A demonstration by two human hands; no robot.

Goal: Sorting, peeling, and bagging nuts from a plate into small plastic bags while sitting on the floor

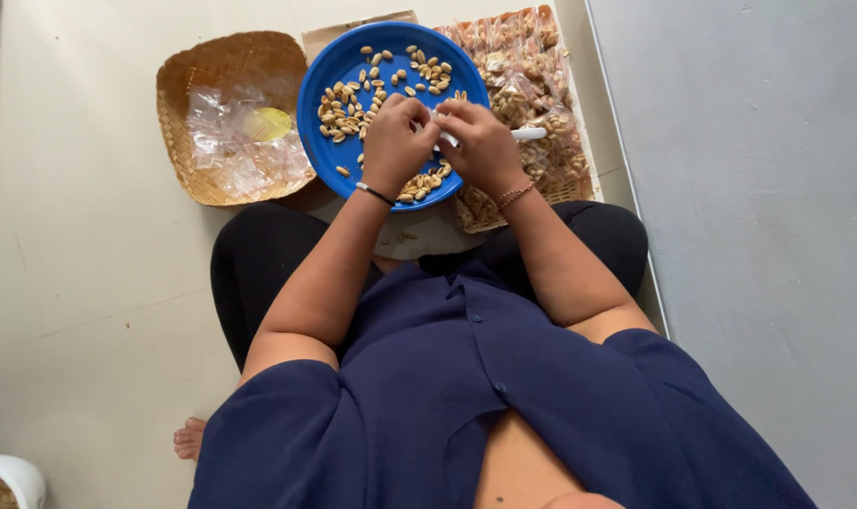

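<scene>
Both hands are pinched together over the blue plate: left hand closed on a tiny clear bag, right hand gripping a white spoon. Plenty of peanuts left loose on the plate. Filled packs are already piled at 2 o'clock, and empty bags wait in the basket at 10 o'clock, so I'd call it maybe halfway.

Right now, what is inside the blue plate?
The blue plate holds scattered peanuts. The left hand and right hand cover its near-right part, so anything beneath them is hidden.
</scene>
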